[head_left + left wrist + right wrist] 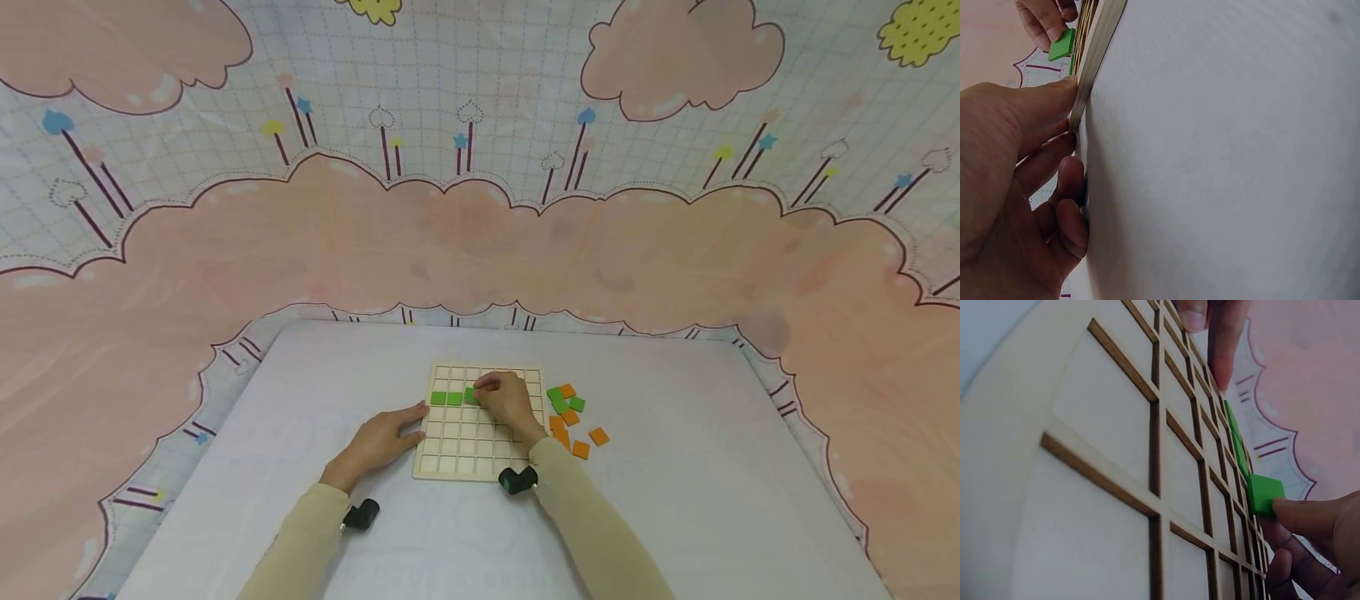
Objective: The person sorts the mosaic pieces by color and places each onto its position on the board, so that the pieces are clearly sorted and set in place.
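Note:
A wooden grid board [457,458] lies on the white table, with two green square tiles [446,398] side by side in a row at its left. My right hand [506,400] pinches a third green tile [1265,494] between thumb and fingers; it is tilted over the board just right of those two. At the board's left edge rests my left hand [382,437]. In the left wrist view, the left thumb and fingers [1054,103] touch the board's edge [1099,56], one on top and others at the side.
Right of the board lie loose green tiles [577,404] and several orange tiles [598,436], some overlapping. A dark wrist camera [517,480] sits at the right sleeve, near the board's front edge. A patterned cloth [480,250] hangs behind the table.

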Demonstrator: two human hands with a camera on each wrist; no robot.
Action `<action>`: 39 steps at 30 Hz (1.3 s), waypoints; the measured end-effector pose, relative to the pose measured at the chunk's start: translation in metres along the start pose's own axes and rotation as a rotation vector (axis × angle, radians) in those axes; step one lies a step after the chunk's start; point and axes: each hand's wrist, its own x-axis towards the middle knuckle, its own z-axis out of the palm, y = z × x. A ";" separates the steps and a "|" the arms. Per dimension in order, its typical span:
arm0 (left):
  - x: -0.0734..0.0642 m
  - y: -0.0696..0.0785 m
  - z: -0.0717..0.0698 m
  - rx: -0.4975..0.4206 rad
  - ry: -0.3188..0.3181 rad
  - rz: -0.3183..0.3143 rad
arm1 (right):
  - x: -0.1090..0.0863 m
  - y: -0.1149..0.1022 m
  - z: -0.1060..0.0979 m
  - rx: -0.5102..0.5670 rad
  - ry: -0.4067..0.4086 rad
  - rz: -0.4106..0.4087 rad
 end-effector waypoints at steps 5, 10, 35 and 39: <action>0.000 -0.001 0.001 0.005 0.005 -0.004 | 0.000 0.001 0.002 -0.027 -0.007 0.010; 0.001 -0.002 0.002 0.003 0.008 -0.008 | 0.000 0.002 0.003 -0.045 -0.009 -0.012; 0.000 -0.001 0.001 -0.010 0.013 -0.009 | -0.005 0.001 -0.010 0.001 -0.127 -0.072; 0.000 -0.001 0.001 -0.009 0.013 -0.004 | -0.009 0.000 -0.013 0.013 -0.119 -0.068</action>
